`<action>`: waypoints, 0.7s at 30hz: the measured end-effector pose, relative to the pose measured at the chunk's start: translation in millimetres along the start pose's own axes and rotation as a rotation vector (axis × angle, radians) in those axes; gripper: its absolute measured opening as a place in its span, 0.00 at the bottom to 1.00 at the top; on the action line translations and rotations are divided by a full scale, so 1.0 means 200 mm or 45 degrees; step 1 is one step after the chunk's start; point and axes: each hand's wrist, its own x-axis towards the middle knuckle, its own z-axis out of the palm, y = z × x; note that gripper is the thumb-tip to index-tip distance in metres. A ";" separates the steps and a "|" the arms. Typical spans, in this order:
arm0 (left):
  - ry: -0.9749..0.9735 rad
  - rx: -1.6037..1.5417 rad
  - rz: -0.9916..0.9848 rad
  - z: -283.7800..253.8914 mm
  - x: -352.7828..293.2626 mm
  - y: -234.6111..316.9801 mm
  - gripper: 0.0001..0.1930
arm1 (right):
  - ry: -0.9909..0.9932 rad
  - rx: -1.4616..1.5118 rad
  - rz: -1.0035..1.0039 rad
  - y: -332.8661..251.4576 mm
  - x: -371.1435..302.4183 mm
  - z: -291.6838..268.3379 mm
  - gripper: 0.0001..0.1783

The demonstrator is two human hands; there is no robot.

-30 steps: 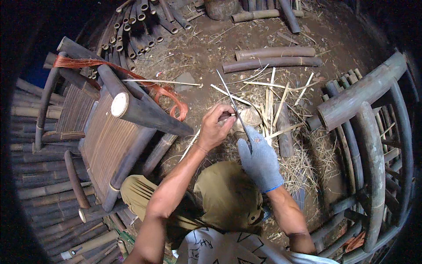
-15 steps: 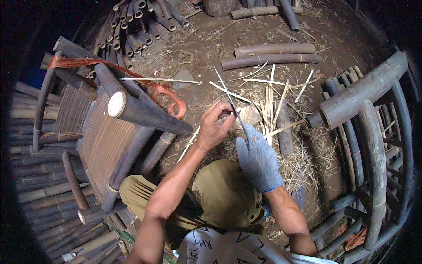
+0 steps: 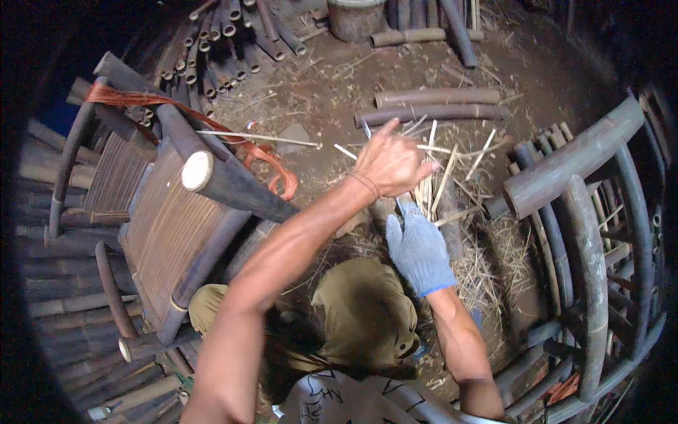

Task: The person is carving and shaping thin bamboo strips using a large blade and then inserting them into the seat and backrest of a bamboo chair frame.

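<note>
My right hand [image 3: 418, 247], in a grey knitted glove with a blue cuff, is closed around a long thin knife [image 3: 365, 128]. The blade points up and left; most of it is hidden behind my left hand. Bare and palm down, my left hand [image 3: 395, 161] reaches across above the blade. One of its fingers and the thumb stretch out, the other fingers are partly hidden, and it shows slight blur. Below and beside its thumb lies a loose bundle of pale split bamboo strips [image 3: 446, 180]. I cannot tell whether the left fingers touch them.
A bamboo chair [image 3: 173, 240] with a thick pole [image 3: 240, 194] stands at left, draped with orange twine [image 3: 286, 182]. Another bamboo frame [image 3: 579, 162] stands at right. Two bamboo lengths [image 3: 438, 113] lie ahead; shavings [image 3: 487, 275] litter the ground. A bucket [image 3: 357, 18] stands far back.
My left hand has moved forward and right, from pinching beside the blade to stretching over the strips. The right hand with the knife has shifted slightly. The view has tilted a little.
</note>
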 end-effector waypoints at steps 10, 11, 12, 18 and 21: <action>0.226 -0.334 0.234 0.17 0.15 -0.06 0.37 | 0.081 -0.050 -0.228 0.19 0.16 -0.07 0.19; 0.308 -0.348 0.224 0.19 0.16 -0.05 0.39 | -0.025 -0.189 -0.063 0.14 0.15 -0.12 0.20; 0.294 -0.329 0.185 0.19 0.15 -0.06 0.39 | -0.047 -0.262 -0.036 0.08 0.15 -0.15 0.20; 0.305 -0.301 0.108 0.17 0.16 -0.14 0.40 | -0.073 -0.103 -0.254 0.15 0.26 -0.09 0.18; 0.266 -0.186 0.155 0.20 0.17 -0.13 0.35 | -0.127 -0.139 -0.052 0.36 0.30 0.19 0.21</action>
